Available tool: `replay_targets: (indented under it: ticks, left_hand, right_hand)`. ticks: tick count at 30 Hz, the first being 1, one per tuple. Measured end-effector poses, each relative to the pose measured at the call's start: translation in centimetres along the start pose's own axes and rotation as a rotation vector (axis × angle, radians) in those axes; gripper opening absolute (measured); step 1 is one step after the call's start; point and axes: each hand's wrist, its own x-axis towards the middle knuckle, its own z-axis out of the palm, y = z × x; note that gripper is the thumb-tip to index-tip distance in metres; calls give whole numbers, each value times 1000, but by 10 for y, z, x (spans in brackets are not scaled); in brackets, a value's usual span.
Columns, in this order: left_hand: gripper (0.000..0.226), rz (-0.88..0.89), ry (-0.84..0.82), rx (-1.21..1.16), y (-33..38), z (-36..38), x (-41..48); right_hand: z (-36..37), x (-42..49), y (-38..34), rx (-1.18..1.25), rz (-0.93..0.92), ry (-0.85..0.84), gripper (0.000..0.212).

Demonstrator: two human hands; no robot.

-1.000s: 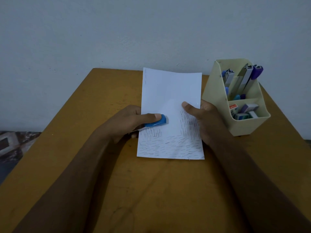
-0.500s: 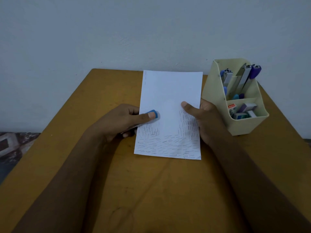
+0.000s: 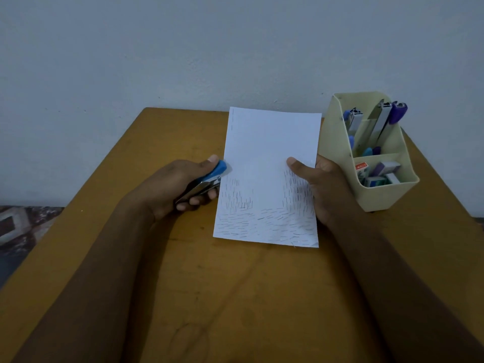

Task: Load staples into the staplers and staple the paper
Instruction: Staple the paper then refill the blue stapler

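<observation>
**Progress.** The paper (image 3: 269, 163) carries many staples (image 3: 262, 218): dense rows across its lower part, columns climbing both side edges, and a short column at the upper left corner. The upper middle of the sheet is bare. Judgement: at least one stapler is already loaded and stapling is well under way. How many more staples are wanted cannot be read from the view.

**Hands.**
- Left hand (image 3: 178, 187): its grip is closed round the blue stapler (image 3: 213, 174), thumb on the blue top and fingers curled under the metal base.
- The stapler's nose sits right at the sheet's left edge, just above the left column of staples. I cannot tell whether the edge is between the jaws.
- Right hand (image 3: 322, 187): pinches the sheet's right edge, thumb on top and the other fingers hidden behind.
- The sheet is over the middle of the counter (image 3: 235, 297). Whether its near edge rests on the counter is unclear.

**Containers.**
- A cream desk organiser (image 3: 387, 197) stands at the right of the counter, just beside the right hand.
- Its tall rear section holds further staplers (image 3: 383, 121) on end, silver bodies with blue and purple caps, plus smaller blue and purple items lower down.
- Its low front compartment holds small boxes (image 3: 379, 174), one with a red label; probably staple refills.

**Left to do (judgement).** The staplers in the organiser may yet need loading and use.
</observation>
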Motion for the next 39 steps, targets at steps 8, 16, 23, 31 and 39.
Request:
replay_targets:
  ticks: [8,16,23,31,39]
  left_hand:
    - [45,68,20,23,-1,-2,-2]
    - [46,112,-77,88,-8,-8,0]
    - [14,146,-110,164,0,6,0]
    - [25,179,-50,292,3,18,2]
    - [9,241,-47,252,3,22,0]
  right_hand:
    - [-1,1,1,7,4,-1,27]
    - [1,1,2,-2,5,8,23]
    - [7,-4,-2,23,-72,-21,20]
    - [7,-5,-2,-20,-133,0,14]
    - [7,-7,-4,36,-142,-41,13]
